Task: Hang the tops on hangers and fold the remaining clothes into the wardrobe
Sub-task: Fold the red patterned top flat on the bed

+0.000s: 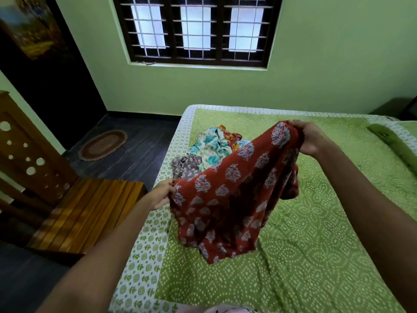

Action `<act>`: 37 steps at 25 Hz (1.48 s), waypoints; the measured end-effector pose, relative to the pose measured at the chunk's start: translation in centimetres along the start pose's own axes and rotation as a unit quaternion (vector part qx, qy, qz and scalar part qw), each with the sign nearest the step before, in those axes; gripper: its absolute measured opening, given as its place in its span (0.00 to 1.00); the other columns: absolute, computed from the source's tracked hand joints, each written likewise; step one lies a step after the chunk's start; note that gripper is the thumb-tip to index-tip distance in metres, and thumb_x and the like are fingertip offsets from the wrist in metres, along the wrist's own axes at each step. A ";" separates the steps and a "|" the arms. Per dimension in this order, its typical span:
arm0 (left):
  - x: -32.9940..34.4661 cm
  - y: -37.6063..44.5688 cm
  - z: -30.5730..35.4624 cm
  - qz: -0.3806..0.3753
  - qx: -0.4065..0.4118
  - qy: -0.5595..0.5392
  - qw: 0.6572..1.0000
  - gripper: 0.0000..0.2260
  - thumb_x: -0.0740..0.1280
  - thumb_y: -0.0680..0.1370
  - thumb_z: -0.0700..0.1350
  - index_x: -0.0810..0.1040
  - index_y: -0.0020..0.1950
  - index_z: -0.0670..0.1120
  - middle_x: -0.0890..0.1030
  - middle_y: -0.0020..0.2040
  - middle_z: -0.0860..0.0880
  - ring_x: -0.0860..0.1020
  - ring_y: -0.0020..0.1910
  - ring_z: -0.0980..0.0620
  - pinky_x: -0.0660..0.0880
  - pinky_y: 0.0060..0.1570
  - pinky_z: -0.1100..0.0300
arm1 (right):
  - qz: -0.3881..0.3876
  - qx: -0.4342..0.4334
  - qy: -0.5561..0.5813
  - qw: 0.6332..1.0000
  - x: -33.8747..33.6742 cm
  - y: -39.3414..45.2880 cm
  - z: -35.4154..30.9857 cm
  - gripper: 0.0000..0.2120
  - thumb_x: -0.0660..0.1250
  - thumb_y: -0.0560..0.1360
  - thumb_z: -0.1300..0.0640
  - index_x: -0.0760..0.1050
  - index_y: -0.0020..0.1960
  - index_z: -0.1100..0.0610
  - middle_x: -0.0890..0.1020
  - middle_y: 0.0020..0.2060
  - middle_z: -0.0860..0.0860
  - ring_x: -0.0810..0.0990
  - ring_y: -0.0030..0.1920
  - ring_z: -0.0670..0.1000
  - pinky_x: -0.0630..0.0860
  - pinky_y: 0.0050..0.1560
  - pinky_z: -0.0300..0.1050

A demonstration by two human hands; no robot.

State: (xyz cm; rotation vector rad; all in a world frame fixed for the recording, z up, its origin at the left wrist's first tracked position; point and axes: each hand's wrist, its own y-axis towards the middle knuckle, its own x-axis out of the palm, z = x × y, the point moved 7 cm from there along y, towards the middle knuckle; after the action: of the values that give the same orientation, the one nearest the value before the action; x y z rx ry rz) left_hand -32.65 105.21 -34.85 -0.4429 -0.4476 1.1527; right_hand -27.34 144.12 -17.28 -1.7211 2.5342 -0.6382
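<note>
Head view shows a rust-red cotton garment printed with grey-blue floral motifs held up over a bed covered in a green dotted bedspread with a white patterned border. The left hand pinches the garment's lower left edge, fingers curled around the fabric. The right hand grips the upper right edge, fingers closed over a bunched fold. The right hand sits higher and farther from the person than the left, so the cloth stretches between them on a diagonal. Below that line the fabric hangs in loose folds, and its lowest point touches the bedspread.

Behind the garment, a pile of clothes rests on the bed near the left edge: a white piece with turquoise flowers, a grey patterned piece and an orange-yellow piece. Beside the bed on the left stands a slatted wooden chair. An oval brown mat lies on the dark floor.
</note>
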 end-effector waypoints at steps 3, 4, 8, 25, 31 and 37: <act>1.9 0.2 -1.3 -0.006 0.016 0.017 1.000 0.21 0.54 0.73 0.22 0.75 0.57 0.40 0.79 0.57 0.39 0.78 0.56 0.44 0.75 0.58 0.50 | -0.007 0.000 0.021 1.000 0.7 -0.4 -0.3 0.09 0.58 0.79 0.58 0.75 0.46 0.60 0.84 0.34 0.52 0.84 0.34 0.50 0.79 0.35 0.41; 2.3 0.4 -1.7 0.004 0.029 0.011 1.000 0.19 0.55 0.74 0.22 0.75 0.56 0.40 0.78 0.57 0.39 0.77 0.57 0.43 0.74 0.59 0.49 | -0.008 0.002 0.040 0.999 0.9 -0.5 -0.2 0.09 0.58 0.79 0.58 0.75 0.45 0.59 0.84 0.34 0.52 0.83 0.34 0.50 0.80 0.34 0.41; 3.2 0.6 -2.3 0.053 0.091 -0.021 0.994 0.17 0.58 0.77 0.26 0.70 0.62 0.40 0.76 0.60 0.41 0.75 0.60 0.43 0.76 0.54 0.52 | -0.005 0.003 0.107 0.994 1.0 -0.6 0.1 0.09 0.58 0.79 0.58 0.75 0.46 0.58 0.82 0.40 0.54 0.83 0.36 0.51 0.80 0.35 0.43; 1.6 -0.7 0.0 0.205 0.271 0.209 0.917 0.15 0.65 0.76 0.33 0.76 0.62 0.40 0.75 0.60 0.46 0.74 0.59 0.49 0.74 0.57 0.58 | 0.002 0.042 0.156 0.987 0.3 0.8 4.7 0.10 0.58 0.79 0.56 0.76 0.49 0.60 0.81 0.45 0.56 0.81 0.43 0.53 0.82 0.38 0.46; 0.5 -1.4 1.9 0.247 0.315 0.322 0.858 0.19 0.58 0.74 0.26 0.76 0.62 0.37 0.75 0.59 0.43 0.73 0.60 0.47 0.69 0.63 0.57 | 0.003 0.042 0.186 0.982 -0.6 0.8 5.1 0.11 0.58 0.80 0.55 0.76 0.50 0.61 0.83 0.43 0.57 0.83 0.40 0.54 0.82 0.36 0.47; 1.1 -1.9 3.3 0.287 0.320 0.174 0.886 0.09 0.63 0.78 0.35 0.78 0.56 0.36 0.80 0.51 0.40 0.77 0.49 0.48 0.74 0.51 0.56 | -0.013 0.048 0.184 0.982 -0.8 -0.1 5.6 0.13 0.60 0.79 0.52 0.77 0.47 0.61 0.84 0.39 0.58 0.84 0.37 0.54 0.82 0.37 0.48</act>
State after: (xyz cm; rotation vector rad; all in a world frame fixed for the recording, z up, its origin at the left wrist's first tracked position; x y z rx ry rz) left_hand -32.68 105.89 -30.99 -0.1862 0.4179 1.6652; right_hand -25.65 142.99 -22.55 -1.7450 2.6531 -1.1584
